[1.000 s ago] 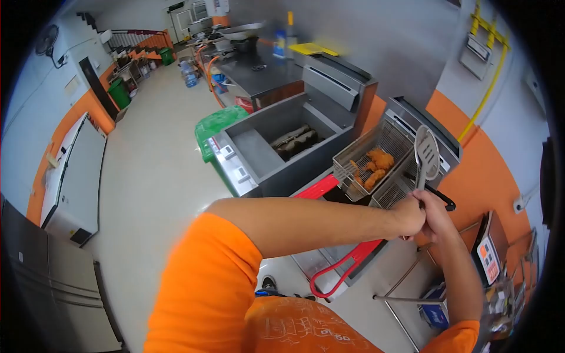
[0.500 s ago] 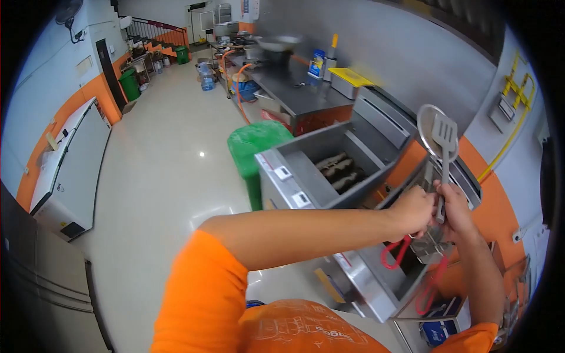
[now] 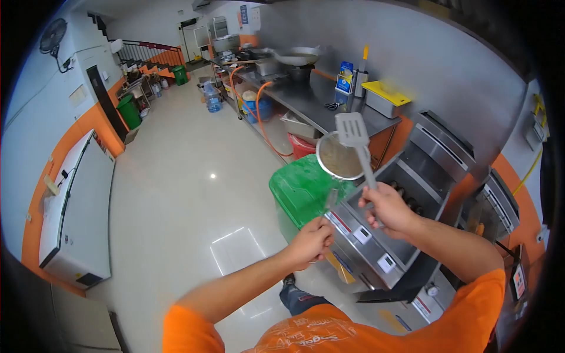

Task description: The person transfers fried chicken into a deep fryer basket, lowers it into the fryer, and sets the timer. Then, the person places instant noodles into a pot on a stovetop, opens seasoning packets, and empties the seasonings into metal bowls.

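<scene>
My right hand [image 3: 385, 207] grips the handle of a slotted spatula [image 3: 353, 130], its blade raised above the fryer's left side. A round mesh strainer [image 3: 341, 157] shows behind the spatula, over the green lidded bin [image 3: 303, 185]. My left hand [image 3: 312, 241] is closed around the strainer's handle, in front of the bin. Below and right of my hands stands the near fryer [image 3: 376, 247], its tank open with dark heating elements inside. The second fryer [image 3: 491, 206], with a little fried food, is partly hidden behind my right forearm.
A steel counter [image 3: 306, 97] carries a wok [image 3: 296, 56], a steel container with a yellow lid [image 3: 385, 94] and a blue packet [image 3: 345, 76]. Orange hoses hang beside it. A white chest freezer [image 3: 79, 206] stands along the left wall.
Both hands moved left from the second fryer to the green bin and near fryer, carrying spatula and strainer. The hands have separated, and the view has turned right to left.
</scene>
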The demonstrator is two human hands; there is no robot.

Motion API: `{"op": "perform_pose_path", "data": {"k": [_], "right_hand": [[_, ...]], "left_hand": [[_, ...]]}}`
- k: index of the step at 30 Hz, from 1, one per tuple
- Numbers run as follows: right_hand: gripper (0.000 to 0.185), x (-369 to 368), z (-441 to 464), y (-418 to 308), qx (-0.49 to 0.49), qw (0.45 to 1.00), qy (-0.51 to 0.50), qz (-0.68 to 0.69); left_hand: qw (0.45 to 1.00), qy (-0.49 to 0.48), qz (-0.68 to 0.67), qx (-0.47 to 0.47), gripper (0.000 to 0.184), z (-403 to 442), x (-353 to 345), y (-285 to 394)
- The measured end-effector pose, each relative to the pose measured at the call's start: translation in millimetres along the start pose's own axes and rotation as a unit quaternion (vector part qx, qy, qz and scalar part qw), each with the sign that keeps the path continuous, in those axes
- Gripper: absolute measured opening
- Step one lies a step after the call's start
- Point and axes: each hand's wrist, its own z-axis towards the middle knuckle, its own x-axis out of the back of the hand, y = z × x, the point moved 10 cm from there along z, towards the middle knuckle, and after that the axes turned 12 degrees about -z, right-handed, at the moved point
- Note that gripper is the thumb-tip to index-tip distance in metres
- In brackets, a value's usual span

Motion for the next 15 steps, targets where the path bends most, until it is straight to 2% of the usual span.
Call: {"op": "perform_pose_path", "data": {"k": [1,3,10,14,15], "right_hand": [[0.015,-16.8,30.2,-4.5,0.001,1.000,-0.009,-0.014],[0.020,-50.9,92.7,-15.7,0.010,0.999,-0.041,-0.022],[0.020,-173.1,307.2,-57.3,0.001,0.993,-0.098,0.066],[0.020,-236.3,430.2,-77.8,0.000,0.989,-0.109,0.104],[0.020,-268.5,480.4,-88.5,-0.001,0.988,-0.114,0.107]], "left_hand": [[1.000,-0.001,-0.001,0.007,0.013,10.3,25.0,12.3],[0.994,0.064,0.078,-0.051,0.016,23.0,88.3,60.7],[0.981,0.177,0.069,-0.036,0.021,23.0,294.4,195.6],[0.967,0.227,0.116,-0.028,0.024,42.0,411.6,268.1],[0.961,0.238,0.142,-0.020,0.024,54.2,462.6,306.0]]}}
